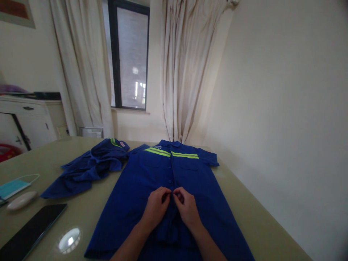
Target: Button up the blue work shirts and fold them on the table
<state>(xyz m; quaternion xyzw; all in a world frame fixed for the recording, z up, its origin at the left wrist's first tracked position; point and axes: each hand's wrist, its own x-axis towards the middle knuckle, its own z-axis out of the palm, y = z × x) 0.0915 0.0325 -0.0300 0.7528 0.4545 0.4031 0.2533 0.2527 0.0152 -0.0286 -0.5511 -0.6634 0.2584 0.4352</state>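
Observation:
A blue short-sleeved work shirt with yellow-green stripes across the chest lies spread front side up, its collar at the far end. My left hand pinches the shirt's front edge at the middle, below the chest. Close beside it, my right hand pinches the facing edge, with the fingertips of both hands almost meeting at the button placket. Small buttons show on the placket above my fingers. Whatever lies right between the fingertips is too small to make out.
A crumpled blue garment with a yellow-green stripe lies left of the shirt. Nearer on the table are a light blue face mask, a pale oval object and a black phone. A wall borders the table's right side.

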